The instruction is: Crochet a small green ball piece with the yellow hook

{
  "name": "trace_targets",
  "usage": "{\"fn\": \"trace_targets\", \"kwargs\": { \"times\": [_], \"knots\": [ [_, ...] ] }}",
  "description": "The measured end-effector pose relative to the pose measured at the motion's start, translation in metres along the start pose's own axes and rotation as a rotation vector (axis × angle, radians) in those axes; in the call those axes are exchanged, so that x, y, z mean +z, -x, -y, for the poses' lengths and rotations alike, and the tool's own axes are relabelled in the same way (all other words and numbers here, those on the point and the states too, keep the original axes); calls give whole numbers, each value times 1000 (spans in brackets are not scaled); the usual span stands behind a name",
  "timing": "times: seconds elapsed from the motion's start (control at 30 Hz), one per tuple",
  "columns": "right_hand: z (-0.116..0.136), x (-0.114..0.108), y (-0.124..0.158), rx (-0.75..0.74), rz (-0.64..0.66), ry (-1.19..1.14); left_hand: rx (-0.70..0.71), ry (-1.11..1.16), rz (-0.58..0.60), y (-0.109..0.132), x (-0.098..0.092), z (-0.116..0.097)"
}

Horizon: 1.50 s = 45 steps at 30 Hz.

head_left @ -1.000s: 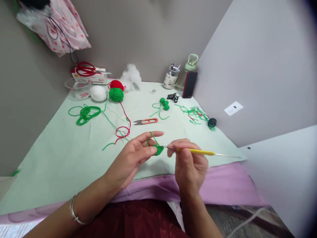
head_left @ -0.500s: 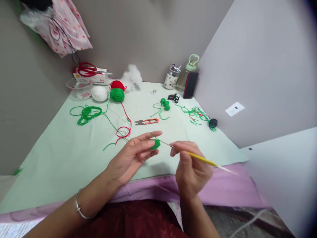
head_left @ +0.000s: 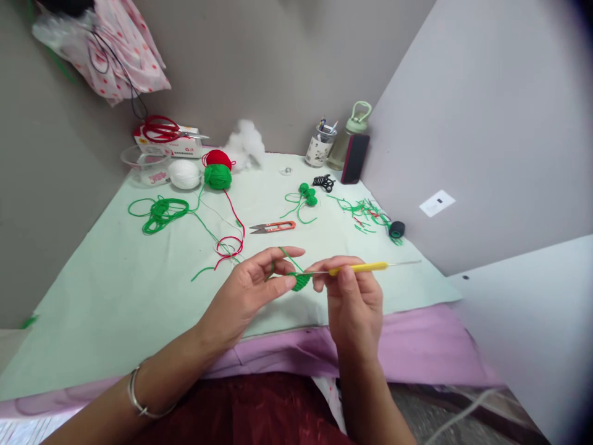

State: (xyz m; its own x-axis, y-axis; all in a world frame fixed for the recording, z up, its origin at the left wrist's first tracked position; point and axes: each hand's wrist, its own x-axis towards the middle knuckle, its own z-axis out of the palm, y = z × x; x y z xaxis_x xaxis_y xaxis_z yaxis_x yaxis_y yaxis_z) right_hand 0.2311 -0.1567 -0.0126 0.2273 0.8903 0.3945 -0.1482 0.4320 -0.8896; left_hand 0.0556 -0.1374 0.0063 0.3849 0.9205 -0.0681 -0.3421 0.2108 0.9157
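Observation:
Between thumb and fingers, my left hand (head_left: 252, 287) pinches a small green crochet piece (head_left: 302, 282). A strand of green yarn (head_left: 291, 258) runs from its raised index finger down to the piece. My right hand (head_left: 354, 296) is closed round the yellow handle of a crochet hook (head_left: 365, 267). The hook's metal tip reaches left to the top edge of the green piece, and its thin rear end points right. Whether the tip is inside a stitch is too small to tell. Orange thread snips (head_left: 273, 227) lie on the table beyond my hands.
Green (head_left: 217, 177), red (head_left: 217, 159) and white yarn balls (head_left: 184, 175) sit at the back left, near scissors (head_left: 160, 128) on a box. Loose green yarn (head_left: 164, 213) lies in front. Yarn scraps (head_left: 365, 213), a black roll (head_left: 396, 230), a phone (head_left: 355, 159) and a bottle (head_left: 345, 139) are on the right.
My right hand has brought the hook closer to my left hand and levelled it from a slant. The green piece has shifted slightly right and down, and the yarn strand stands more stretched.

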Motion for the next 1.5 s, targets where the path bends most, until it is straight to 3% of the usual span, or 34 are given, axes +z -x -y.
{"fn": "trace_targets", "kwargs": {
  "times": [0.17,0.4,0.47,0.57,0.67,0.77,0.83,0.9,1.0,1.1,1.2,1.3,1.4,1.5],
  "knots": [
    [7,0,5,-98,30,140,37,-95,-16,2,-1,-3],
    [3,-4,13,-511,176,593,220,-356,-177,2,5,0],
    [-5,-5,15,-646,183,727,160,-250,-180,2,9,1],
    [-14,-5,17,-744,128,832,-80,96,-64,0,10,0],
    [-11,-3,14,-599,59,610,-218,280,-18,-4,7,-4],
    [-3,2,8,-337,-35,269,-175,296,-18,-6,3,-7],
    [0,4,4,-231,-23,142,-137,267,23,-7,3,-7],
    [1,7,2,-207,31,133,-90,202,44,-6,5,-6],
    [-1,8,5,-266,73,277,-11,89,-14,-4,8,-1],
    [-6,6,12,-491,67,571,17,87,-83,-3,10,2],
    [-8,4,15,-669,55,713,-124,223,-56,-4,10,1],
    [-5,3,10,-508,2,499,-247,339,-12,-7,7,-3],
    [-2,4,5,-250,-44,203,-164,298,-41,-7,6,-4],
    [-3,6,5,-178,25,155,-50,150,-14,-4,8,0]
  ]
}}
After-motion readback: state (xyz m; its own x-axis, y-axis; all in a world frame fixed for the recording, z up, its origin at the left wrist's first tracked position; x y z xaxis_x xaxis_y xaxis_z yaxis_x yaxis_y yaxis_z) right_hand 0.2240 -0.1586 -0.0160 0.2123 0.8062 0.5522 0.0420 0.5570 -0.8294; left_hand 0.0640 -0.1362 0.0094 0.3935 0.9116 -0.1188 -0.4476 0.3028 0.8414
